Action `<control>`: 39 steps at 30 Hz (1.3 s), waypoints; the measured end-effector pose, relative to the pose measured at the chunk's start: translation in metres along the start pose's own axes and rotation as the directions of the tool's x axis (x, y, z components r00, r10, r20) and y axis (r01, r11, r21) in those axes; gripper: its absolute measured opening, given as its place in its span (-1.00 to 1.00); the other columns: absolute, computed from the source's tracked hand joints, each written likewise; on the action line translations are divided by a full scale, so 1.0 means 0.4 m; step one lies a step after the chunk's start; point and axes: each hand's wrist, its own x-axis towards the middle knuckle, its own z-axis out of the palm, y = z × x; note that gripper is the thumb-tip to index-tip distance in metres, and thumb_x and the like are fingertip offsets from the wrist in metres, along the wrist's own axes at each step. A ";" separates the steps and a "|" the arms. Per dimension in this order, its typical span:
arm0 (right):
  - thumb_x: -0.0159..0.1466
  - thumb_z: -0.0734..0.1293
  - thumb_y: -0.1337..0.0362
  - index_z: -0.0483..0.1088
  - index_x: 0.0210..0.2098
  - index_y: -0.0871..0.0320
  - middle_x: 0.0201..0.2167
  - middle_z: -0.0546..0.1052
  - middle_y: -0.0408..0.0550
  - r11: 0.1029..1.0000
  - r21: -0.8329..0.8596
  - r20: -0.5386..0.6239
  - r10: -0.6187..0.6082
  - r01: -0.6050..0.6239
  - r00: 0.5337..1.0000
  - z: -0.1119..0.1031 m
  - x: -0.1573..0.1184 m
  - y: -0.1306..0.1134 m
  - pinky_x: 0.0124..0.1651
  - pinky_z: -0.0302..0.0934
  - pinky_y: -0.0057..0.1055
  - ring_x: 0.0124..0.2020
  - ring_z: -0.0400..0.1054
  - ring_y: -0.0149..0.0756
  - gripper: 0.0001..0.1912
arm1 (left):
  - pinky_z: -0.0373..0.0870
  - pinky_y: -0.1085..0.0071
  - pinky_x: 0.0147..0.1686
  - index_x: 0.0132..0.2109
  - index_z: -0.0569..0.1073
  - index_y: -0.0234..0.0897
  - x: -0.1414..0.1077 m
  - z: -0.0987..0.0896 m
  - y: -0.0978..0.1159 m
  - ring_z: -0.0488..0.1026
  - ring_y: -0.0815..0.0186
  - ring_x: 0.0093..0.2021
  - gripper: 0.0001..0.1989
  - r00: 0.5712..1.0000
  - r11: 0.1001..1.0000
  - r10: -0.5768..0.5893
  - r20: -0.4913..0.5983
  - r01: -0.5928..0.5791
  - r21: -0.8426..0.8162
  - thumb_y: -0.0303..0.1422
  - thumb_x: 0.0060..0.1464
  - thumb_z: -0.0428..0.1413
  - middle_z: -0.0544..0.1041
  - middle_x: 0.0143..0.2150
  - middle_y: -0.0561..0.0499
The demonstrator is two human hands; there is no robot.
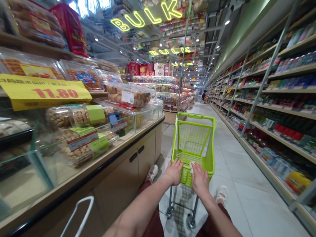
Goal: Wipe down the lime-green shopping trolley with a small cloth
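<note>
A small lime-green plastic shopping cart (pixel 195 122) stands in front of me, between my feet. My left hand (pixel 173 172) rests on the left part of its near rim, fingers hooked over the edge. A white crumpled wipe or tissue (pixel 191 167) shows under the fingers of my right hand (pixel 199 178), which presses it against the same rim to the right. The cart's basket holds nothing that I can see. Grey legs with casters (pixel 191 221) stand on the tiles below. My fingertips are partly hidden inside the basket.
A glass-fronted counter (pixel 147 132) with packaged baked snacks (pixel 81 145) and a yellow price sign (pixel 46 92) runs along my left. Long stocked shelves (pixel 288 109) line the right. A person (pixel 204 95) is far down the tiled aisle. A white curved handle (pixel 82 214) stands at lower left.
</note>
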 end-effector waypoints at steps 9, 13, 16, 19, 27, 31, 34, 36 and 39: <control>0.20 0.02 0.48 0.20 0.08 0.15 0.13 0.26 0.01 0.996 -0.092 0.010 -0.015 0.016 1.000 -0.026 0.013 0.073 0.16 -0.22 0.00 0.18 0.04 -0.16 -0.51 | -0.25 -0.13 0.14 0.27 -0.18 -0.11 -0.006 0.016 -0.032 -0.35 -0.10 0.28 -0.08 0.981 0.981 -0.192 -0.016 0.191 -0.024 -0.36 -0.22 0.09 -0.37 0.34 -0.09; 0.21 0.03 0.46 0.19 0.09 0.18 0.14 0.24 0.07 0.994 -0.105 0.016 0.030 -0.028 0.999 -0.037 0.015 0.065 0.15 -0.21 0.02 0.18 0.02 -0.14 -0.53 | -0.21 -0.04 0.17 0.27 -0.17 -0.13 -0.007 0.009 -0.019 -0.25 -0.05 0.29 -0.10 0.984 0.982 -0.180 0.003 0.180 -0.054 -0.33 -0.20 0.09 -0.38 0.33 -0.10; 0.17 0.06 0.48 0.17 0.11 0.18 0.17 0.20 0.06 0.998 -0.059 0.079 -0.018 0.023 0.997 -0.032 0.016 -0.011 0.16 -0.19 -0.03 0.19 0.00 -0.16 -0.50 | -0.19 -0.01 0.17 0.27 -0.16 -0.14 -0.008 0.001 -0.018 -0.25 -0.03 0.29 -0.12 0.983 0.982 -0.183 0.002 0.183 -0.045 -0.33 -0.18 0.09 -0.37 0.33 -0.13; 0.16 0.08 0.49 0.16 0.12 0.11 0.21 0.14 0.02 0.994 -0.010 0.117 -0.110 0.111 0.987 -0.023 0.015 -0.061 0.18 -0.21 -0.03 0.22 -0.07 -0.18 -0.47 | -0.16 0.02 0.17 0.27 -0.17 -0.15 -0.009 -0.002 -0.028 -0.24 -0.03 0.29 -0.13 0.984 0.983 -0.177 0.013 0.177 -0.038 -0.33 -0.16 0.09 -0.36 0.33 -0.17; 0.15 0.06 0.52 0.20 0.10 0.11 0.18 0.18 0.04 0.999 -0.042 -0.030 0.006 -0.007 1.000 -0.021 -0.008 0.053 0.16 -0.24 0.05 0.21 -0.03 -0.13 -0.47 | -0.16 0.05 0.18 0.27 -0.17 -0.30 -0.026 0.001 -0.045 -0.29 0.04 0.30 -0.15 0.986 0.985 -0.164 -0.025 0.162 -0.067 -0.34 -0.13 0.07 -0.32 0.33 -0.21; 0.11 0.08 0.52 0.23 0.08 0.14 0.15 0.22 0.07 0.996 0.086 -0.042 -0.012 0.016 0.999 -0.007 -0.003 0.005 0.17 -0.19 0.02 0.19 0.02 -0.13 -0.46 | -0.23 -0.01 0.19 0.25 -0.04 -0.35 -0.041 -0.015 -0.032 -0.31 0.01 0.30 -0.21 0.975 0.969 -0.211 -0.063 0.201 -0.142 -0.40 -0.15 0.07 -0.22 0.32 -0.21; 0.06 0.09 0.53 0.26 0.05 0.16 0.12 0.27 0.06 0.934 0.355 -0.065 0.002 0.022 0.998 -0.002 0.017 -0.069 0.17 -0.14 -0.04 0.17 0.06 -0.16 -0.44 | -0.26 0.01 0.20 0.20 0.09 -0.37 -0.041 -0.033 -0.012 -0.25 0.05 0.29 -0.31 0.955 0.936 -0.203 -0.215 0.125 -0.329 -0.46 -0.14 0.04 -0.08 0.30 -0.20; 0.06 0.11 0.46 0.26 0.03 0.18 0.08 0.32 0.07 0.798 0.602 -0.104 0.112 -0.027 0.988 -0.009 0.037 -0.110 0.14 -0.02 -0.13 0.12 0.14 -0.19 -0.47 | -0.12 0.13 0.20 0.16 0.16 -0.38 -0.031 -0.043 0.010 -0.06 0.12 0.27 -0.42 0.914 0.821 -0.221 -0.340 -0.014 -0.571 -0.46 -0.07 0.00 0.08 0.26 -0.21; 0.06 0.19 0.27 0.27 -0.01 0.20 -0.09 0.45 0.04 0.339 0.926 -0.001 0.442 -0.166 0.897 -0.035 0.066 -0.153 -0.03 0.19 -0.24 -0.10 0.34 -0.22 -0.53 | 0.16 0.27 0.09 0.07 0.26 -0.34 -0.006 -0.052 0.052 0.28 0.20 0.09 -0.57 0.852 0.376 -0.386 -0.353 -0.204 -0.904 -0.38 0.02 -0.03 0.36 0.08 -0.16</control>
